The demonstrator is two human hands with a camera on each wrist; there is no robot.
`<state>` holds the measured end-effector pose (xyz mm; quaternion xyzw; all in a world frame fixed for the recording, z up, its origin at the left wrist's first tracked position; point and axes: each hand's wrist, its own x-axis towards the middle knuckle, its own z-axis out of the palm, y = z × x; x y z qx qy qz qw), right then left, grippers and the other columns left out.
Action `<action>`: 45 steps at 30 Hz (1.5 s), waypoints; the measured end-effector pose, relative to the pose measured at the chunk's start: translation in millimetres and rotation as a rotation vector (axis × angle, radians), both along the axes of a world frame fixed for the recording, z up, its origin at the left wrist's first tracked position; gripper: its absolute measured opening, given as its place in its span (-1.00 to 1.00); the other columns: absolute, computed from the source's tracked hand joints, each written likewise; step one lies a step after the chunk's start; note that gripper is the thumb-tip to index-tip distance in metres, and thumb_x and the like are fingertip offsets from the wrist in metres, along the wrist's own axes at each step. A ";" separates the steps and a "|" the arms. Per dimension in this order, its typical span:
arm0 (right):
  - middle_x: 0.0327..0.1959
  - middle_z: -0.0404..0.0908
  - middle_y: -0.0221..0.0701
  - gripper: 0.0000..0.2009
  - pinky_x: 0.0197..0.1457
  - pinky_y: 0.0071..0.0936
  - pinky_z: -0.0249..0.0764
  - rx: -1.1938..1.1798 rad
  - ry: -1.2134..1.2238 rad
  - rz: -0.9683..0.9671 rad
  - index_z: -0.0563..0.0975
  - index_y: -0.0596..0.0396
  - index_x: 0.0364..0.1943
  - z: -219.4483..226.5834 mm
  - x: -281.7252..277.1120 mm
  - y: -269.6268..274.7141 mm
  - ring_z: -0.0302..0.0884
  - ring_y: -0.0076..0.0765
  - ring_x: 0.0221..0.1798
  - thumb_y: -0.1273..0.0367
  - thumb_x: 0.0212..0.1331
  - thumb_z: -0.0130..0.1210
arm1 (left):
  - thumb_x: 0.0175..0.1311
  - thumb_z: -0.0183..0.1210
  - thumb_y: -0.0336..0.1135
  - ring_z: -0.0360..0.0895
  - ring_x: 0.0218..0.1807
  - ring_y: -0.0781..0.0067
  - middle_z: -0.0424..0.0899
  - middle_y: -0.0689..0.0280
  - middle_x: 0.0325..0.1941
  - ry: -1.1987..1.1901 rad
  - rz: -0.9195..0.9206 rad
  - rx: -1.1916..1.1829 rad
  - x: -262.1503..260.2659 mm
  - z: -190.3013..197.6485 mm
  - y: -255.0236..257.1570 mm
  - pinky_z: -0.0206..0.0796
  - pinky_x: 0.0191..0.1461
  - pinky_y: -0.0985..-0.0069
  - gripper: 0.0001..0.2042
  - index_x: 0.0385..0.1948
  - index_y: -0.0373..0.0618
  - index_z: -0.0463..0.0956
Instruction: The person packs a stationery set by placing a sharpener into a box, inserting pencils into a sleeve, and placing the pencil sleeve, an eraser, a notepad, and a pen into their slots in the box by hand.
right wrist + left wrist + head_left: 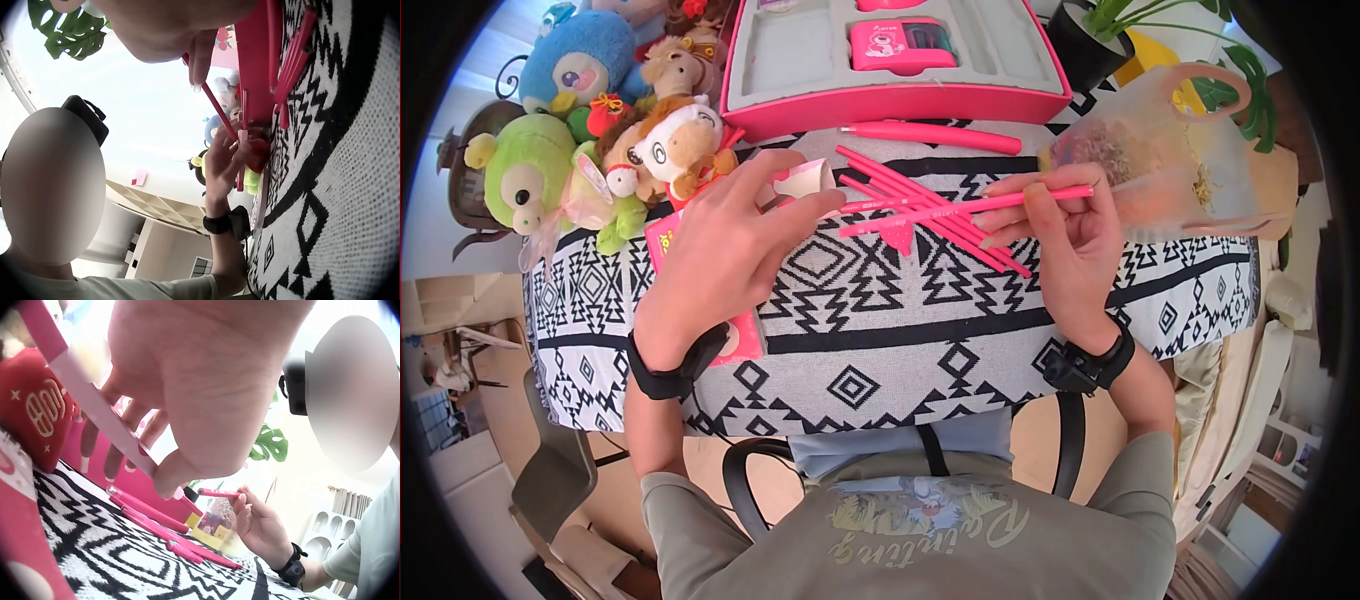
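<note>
My left hand (725,250) grips a slim pink-and-white carton (805,180) along its sides, its pale open end facing the pencils. The carton (106,422) also shows as a long strip against the hand in the left wrist view. My right hand (1075,235) pinches a pink pencil (970,210) between thumb and fingers; its far end points left, near the left fingertips. Several pink pencils (990,250) lie crossed on the patterned cloth (850,340) between the hands. A small pink piece (897,238) sits beside them, partly covered by the held pencil.
A large pink box (900,95) with a white tray and pink sharpener (900,45) stands behind. In front of it lies a thick pink pen-like stick (940,135). Plush toys (580,60) crowd the left; a translucent bag (1150,160) and potted plant (1090,40) stand right.
</note>
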<state>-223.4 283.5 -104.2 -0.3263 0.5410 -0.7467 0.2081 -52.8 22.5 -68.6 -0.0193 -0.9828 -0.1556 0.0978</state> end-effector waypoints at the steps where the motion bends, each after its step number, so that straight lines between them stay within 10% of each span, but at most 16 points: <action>1: -0.01 0.72 0.06 -0.80 -0.10 -0.33 0.81 -0.007 -0.031 0.008 0.32 0.25 0.12 0.8 0.7 0.3 0.84 -0.11 -0.13 0.53 0.56 0.02 | 0.25 0.32 -0.48 0.63 -0.14 0.11 0.59 0.18 0.25 -0.002 -0.010 -0.013 0.0 0.4 -1.2 0.50 0.00 0.18 -0.61 0.10 0.20 0.72; 5: -0.08 0.73 -0.03 -0.64 -0.25 -0.53 0.69 0.029 -0.149 0.081 0.25 0.24 0.30 10.3 4.7 7.0 0.79 -0.29 -0.30 0.54 0.54 0.04 | 0.23 0.32 -0.49 0.62 -0.11 0.12 0.59 0.19 0.25 0.022 -0.032 -0.028 -0.6 -2.4 -3.4 0.50 0.01 0.18 -0.61 0.09 0.19 0.72; 10: -0.25 0.69 -0.31 -0.40 -0.32 -0.66 0.43 0.089 0.423 0.019 0.19 0.18 0.49 -1.5 2.6 10.5 0.54 -0.62 -0.41 0.55 0.43 0.15 | 0.17 0.29 -0.57 0.64 -0.01 0.07 0.60 0.19 0.24 -0.041 -0.076 -0.056 0.4 -4.1 -4.6 0.50 0.03 0.19 -0.58 0.07 0.13 0.72; 19: -0.38 0.60 -0.38 -0.78 -0.38 -0.44 0.40 0.218 0.615 0.502 0.64 0.15 -0.01 5.4 3.9 4.0 0.52 -0.36 -0.41 0.50 0.28 0.33 | 0.11 0.28 -0.59 0.63 0.05 0.03 0.59 0.17 0.23 -0.064 -0.150 -0.106 -1.0 -7.6 -0.3 0.51 0.03 0.19 -0.53 0.09 0.13 0.72; 26: -0.49 0.51 -0.35 -0.79 -0.31 -0.34 0.36 0.249 0.822 0.247 0.68 0.19 0.03 0.5 -4.8 -1.6 0.45 -0.23 -0.37 0.50 0.36 0.24 | 0.27 0.27 -0.54 0.62 -0.12 0.09 0.58 0.14 0.22 0.053 -0.049 0.081 -2.7 -5.9 -3.4 0.52 -0.09 0.22 -0.64 0.07 0.12 0.71; 37: -0.58 0.40 -0.57 -0.93 -0.40 -0.63 0.13 0.381 0.436 -0.009 0.58 0.17 -0.11 0.5 -3.5 1.9 0.22 -0.72 -0.51 0.50 0.42 0.21 | 0.23 0.36 -0.51 0.53 -0.29 0.35 0.57 0.22 0.28 0.073 -0.146 0.093 -1.0 2.6 1.6 0.44 -0.18 0.41 -0.61 0.09 0.15 0.75; 45: -0.55 0.49 -0.60 -0.95 -0.40 -0.67 0.14 0.390 0.321 -0.015 0.64 0.19 -0.15 1.1 -1.2 2.1 0.28 -0.79 -0.48 0.49 0.41 0.23 | 0.23 0.34 -0.49 0.63 -0.07 0.15 0.59 0.18 0.24 0.120 -0.093 0.054 2.2 7.3 -1.5 0.52 -0.08 0.31 -0.62 0.07 0.16 0.74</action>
